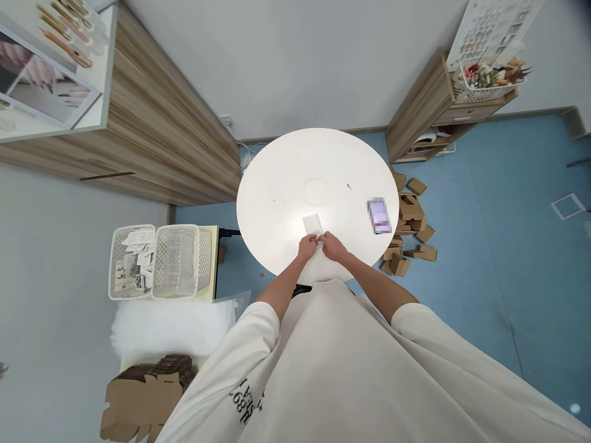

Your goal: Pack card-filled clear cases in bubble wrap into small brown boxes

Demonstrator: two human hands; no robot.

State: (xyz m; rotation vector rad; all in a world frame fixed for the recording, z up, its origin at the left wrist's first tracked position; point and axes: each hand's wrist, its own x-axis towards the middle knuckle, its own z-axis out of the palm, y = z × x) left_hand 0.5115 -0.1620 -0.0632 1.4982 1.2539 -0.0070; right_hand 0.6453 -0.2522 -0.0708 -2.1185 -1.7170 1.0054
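A: Far left, a framed picture (48,80) lies on a white top, slim-handled tools (69,48) just beyond it!

B: Below that, a white basket (111,264) full of packets and papers, and flattened brown cardboard (141,403) at the bottom.

A: Touching that basket, a second basket (204,261) with clear plastic inside; a stack of white sheets (173,326) sits on the near side of both.

B: Across to the wood-grain cabinet (170,117), then the round white desk (277,166), and here's the action!

A: Left hand (307,246) at the near part of the desk, its grip drawn nearly closed, fingertips pinching the near end of a small white packet (313,223).

B: The packet lies between the hands, its far end pointing away from the person. Right hand (333,246) meets it from the other side, grip equally narrow, fingertips on that same end (they almost touch the left's!).

A: Further right on the desk, a pixelated flat item (379,215).

B: Then brown boxes (410,212) heaped beside the desk, and a basket of flowers (484,93) atop a wooden unit (425,101).
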